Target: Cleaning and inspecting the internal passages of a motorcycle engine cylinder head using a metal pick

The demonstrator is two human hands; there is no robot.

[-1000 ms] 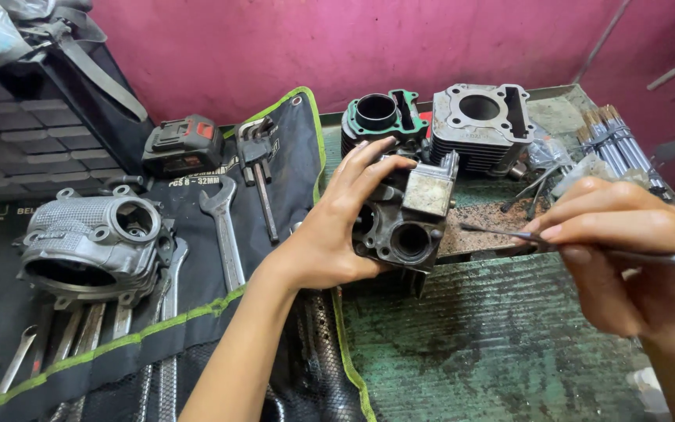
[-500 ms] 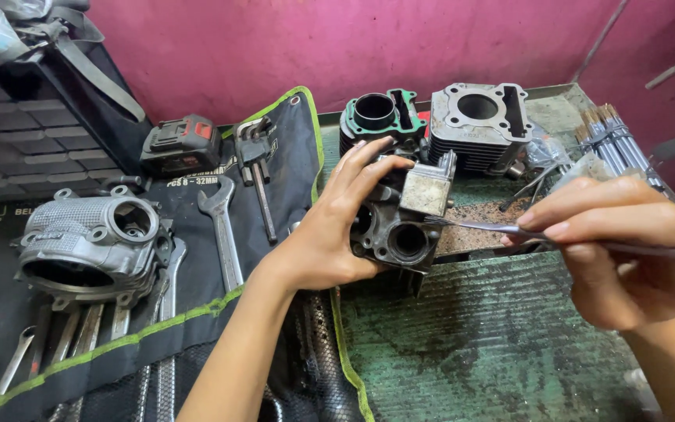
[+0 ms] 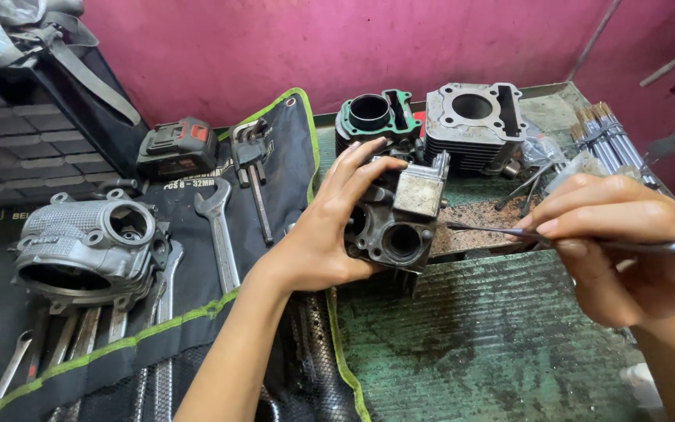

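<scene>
Head view: the left hand (image 3: 318,242) closes its grip around a dark engine part (image 3: 396,223), upright on the green surface (image 3: 470,344); heavy, rigid, likely greasy, best held by its body. The right hand (image 3: 626,242) pinches a thin pick (image 3: 501,231) just beside it.

Drew the right hand (image 3: 626,246) slightly lower and nearer the camera than a second earlier, thin metal pick (image 3: 509,232) going with it. Pulled the pick's tip a little back from the dark cylinder head (image 3: 396,223), so that it ended just beside the head's right flank, over the rusty patch on the table (image 3: 470,344). Shifted the left hand (image 3: 330,234) only a touch along the head's near side, index finger (image 3: 373,170) stretched further across the top toward the square pale block. Tilted the head very slightly, round port turned a shade more toward the camera.
</scene>
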